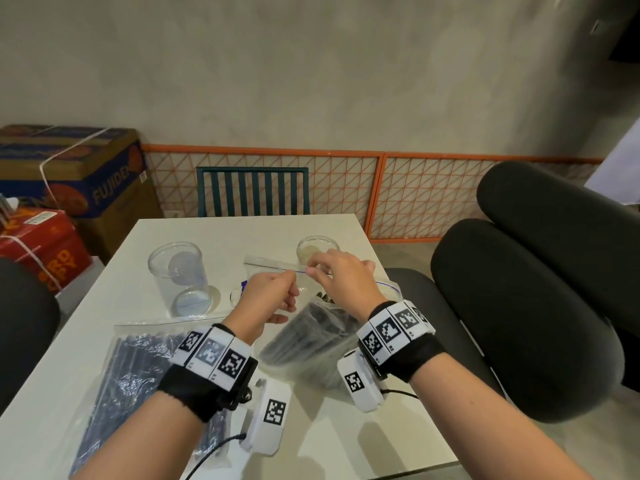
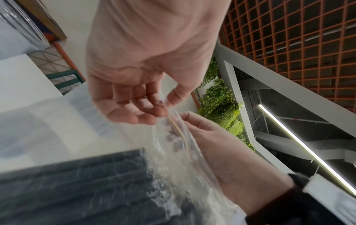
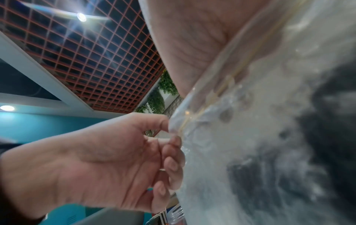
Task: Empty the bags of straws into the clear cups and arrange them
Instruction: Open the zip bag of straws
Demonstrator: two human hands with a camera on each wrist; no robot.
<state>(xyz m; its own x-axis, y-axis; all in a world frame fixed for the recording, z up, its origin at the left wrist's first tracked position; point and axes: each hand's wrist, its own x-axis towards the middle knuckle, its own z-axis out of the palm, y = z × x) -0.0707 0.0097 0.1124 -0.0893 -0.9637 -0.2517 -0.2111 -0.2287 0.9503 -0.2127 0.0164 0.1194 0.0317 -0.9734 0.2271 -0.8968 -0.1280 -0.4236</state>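
I hold a clear zip bag point(image 1: 304, 344) of black straws point(image 2: 77, 182) upright above the table's near middle. My left hand point(image 1: 287, 284) pinches one end of the bag's zip strip, and my right hand point(image 1: 315, 270) pinches the strip just to its right. In the left wrist view, thumb and fingers of my left hand point(image 2: 163, 106) close on the clear plastic edge. A second bag of black straws point(image 1: 138, 368) lies flat at the near left. One clear cup point(image 1: 180, 275) stands at the left, another cup point(image 1: 317, 249) behind my right hand.
The white table point(image 1: 346, 445) has black rounded chairs point(image 1: 519, 306) close on the right and a green slatted chair point(image 1: 252, 192) at the far side. Cardboard boxes point(image 1: 69, 174) are stacked on the left. An empty clear bag point(image 1: 384, 285) lies under my right wrist.
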